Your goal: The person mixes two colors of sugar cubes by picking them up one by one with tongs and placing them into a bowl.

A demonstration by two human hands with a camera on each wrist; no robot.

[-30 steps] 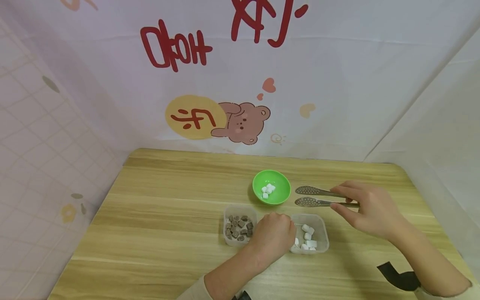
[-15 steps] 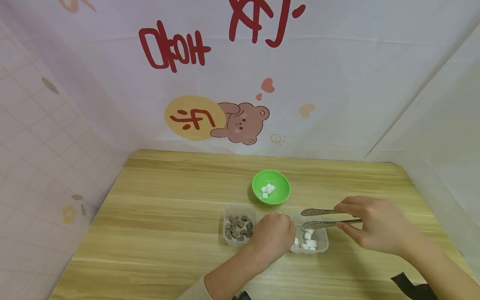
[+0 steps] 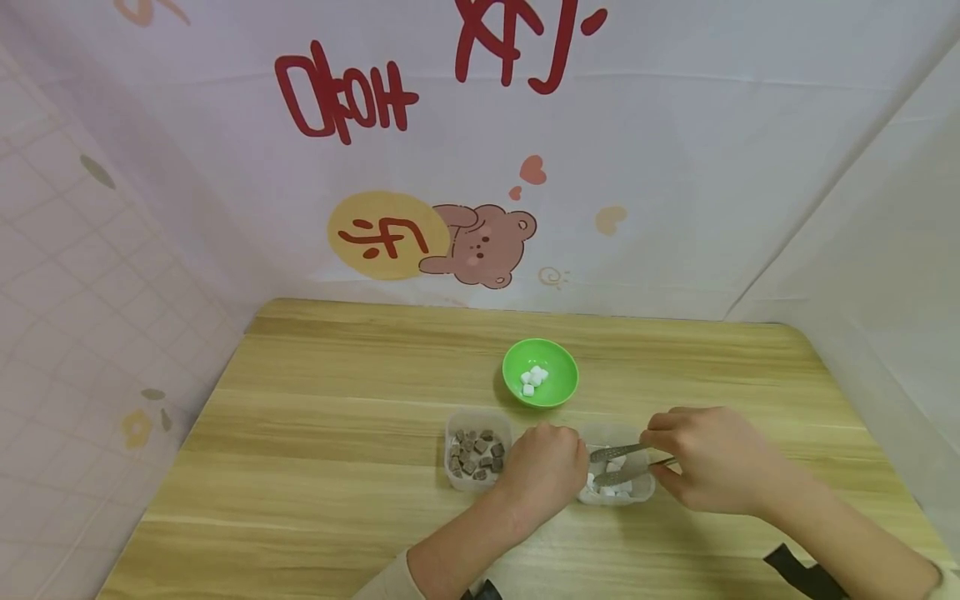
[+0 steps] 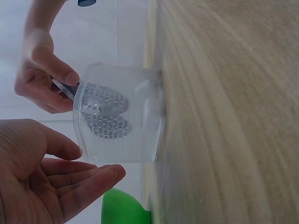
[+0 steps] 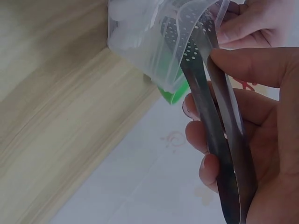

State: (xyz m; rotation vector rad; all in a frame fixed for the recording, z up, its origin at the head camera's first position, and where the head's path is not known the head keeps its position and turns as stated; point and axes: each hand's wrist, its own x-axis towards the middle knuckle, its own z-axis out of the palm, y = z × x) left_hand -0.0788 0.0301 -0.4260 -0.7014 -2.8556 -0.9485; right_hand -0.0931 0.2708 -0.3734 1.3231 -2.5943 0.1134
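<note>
Between the two hands, in the head view, a clear plastic tub (image 3: pixel 617 477) of white cubes (image 3: pixel 609 487) is sitting on the wooden table (image 3: pixel 337 433). The right hand (image 3: pixel 708 458) is gripping metal tongs (image 3: pixel 626 465), whose tips are dipping into that tub. The left hand (image 3: pixel 543 471) is resting against the tub's near-left wall, fingers loosely curled; whether it is gripping the wall cannot be told here. Left of that hand, a second tub (image 3: pixel 477 457) is holding brown cubes. Beyond both hands, a green bowl (image 3: pixel 540 372) is holding a few white cubes, so some transfer appears done, while most cubes are lying in the tub.

At the left wrist, the left hand (image 4: pixel 42 182) is showing relaxed, nearly straight fingers beside the translucent tub (image 4: pixel 119 114), holding nothing. Through the thin, smooth wall, the tongs' perforated oval paddles (image 4: pixel 105 112) are showing, slightly apart. The right hand (image 4: pixel 44 79) is pinching the tongs at the tub's rim.

At the right wrist, the right hand (image 5: pixel 252 154) is wrapping thumb and fingers around the polished steel tongs (image 5: pixel 210 116). The perforated tips are entering the tub (image 5: pixel 154 42) among the white cubes (image 5: pixel 128 28); whether a cube is caught cannot be told.
</note>
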